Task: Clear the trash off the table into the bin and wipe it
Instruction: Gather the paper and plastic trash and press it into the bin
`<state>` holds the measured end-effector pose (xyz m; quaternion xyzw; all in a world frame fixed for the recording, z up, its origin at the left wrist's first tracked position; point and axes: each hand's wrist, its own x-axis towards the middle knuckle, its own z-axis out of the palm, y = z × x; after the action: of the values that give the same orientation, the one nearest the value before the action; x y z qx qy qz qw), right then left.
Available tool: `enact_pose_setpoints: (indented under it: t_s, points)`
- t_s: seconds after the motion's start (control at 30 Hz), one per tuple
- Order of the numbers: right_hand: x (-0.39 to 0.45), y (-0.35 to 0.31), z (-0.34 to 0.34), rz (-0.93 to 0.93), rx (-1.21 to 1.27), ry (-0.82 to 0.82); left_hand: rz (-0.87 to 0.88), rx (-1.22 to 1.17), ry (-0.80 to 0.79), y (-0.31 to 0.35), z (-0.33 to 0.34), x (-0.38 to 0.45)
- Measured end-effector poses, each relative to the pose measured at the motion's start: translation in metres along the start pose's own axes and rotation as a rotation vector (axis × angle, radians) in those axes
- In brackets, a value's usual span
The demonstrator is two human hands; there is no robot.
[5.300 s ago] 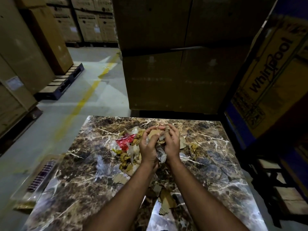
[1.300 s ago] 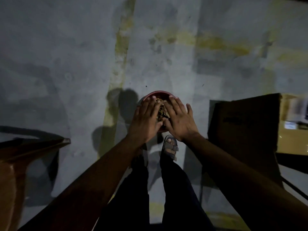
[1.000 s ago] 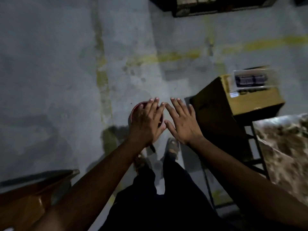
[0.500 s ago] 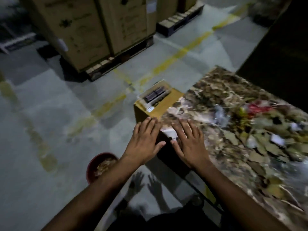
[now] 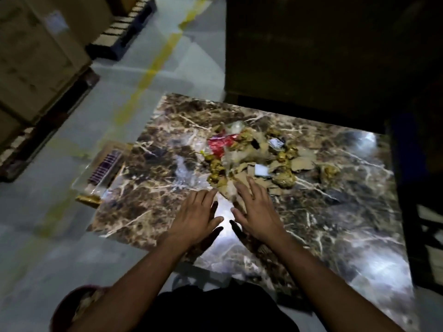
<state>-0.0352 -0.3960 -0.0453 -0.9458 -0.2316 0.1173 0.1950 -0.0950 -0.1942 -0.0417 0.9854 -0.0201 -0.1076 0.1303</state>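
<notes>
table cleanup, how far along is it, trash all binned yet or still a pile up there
Partly done. The red bin on the floor already holds some scraps. In hand: nothing; the left hand and right hand are open and empty, over the marble table at the pile's near edge. Left: the trash pile of cardboard scraps, a red wrapper and crumpled foil, then wiping.
</notes>
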Motion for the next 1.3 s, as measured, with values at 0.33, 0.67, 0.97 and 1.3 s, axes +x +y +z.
enact_pose_setpoints:
  t_s: [0.33,0.67,0.97,1.3]
  points:
    - [-0.071,0.052,0.017,0.728,0.222,-0.248,0.097,-0.033,-0.422,0.017,0.037,0.029]
    - [-0.009,0.041,0.011,0.725,0.467,-0.014,0.191,-0.172,-0.19,0.015,0.038,0.063]
    - [-0.005,0.16,-0.066,0.687,0.193,0.205,-0.184,-0.179,0.234,-0.054,0.019,0.06]
    - [0.046,0.214,-0.048,0.605,-0.112,-0.079,-0.364,-0.121,0.461,-0.078,-0.009,0.08]
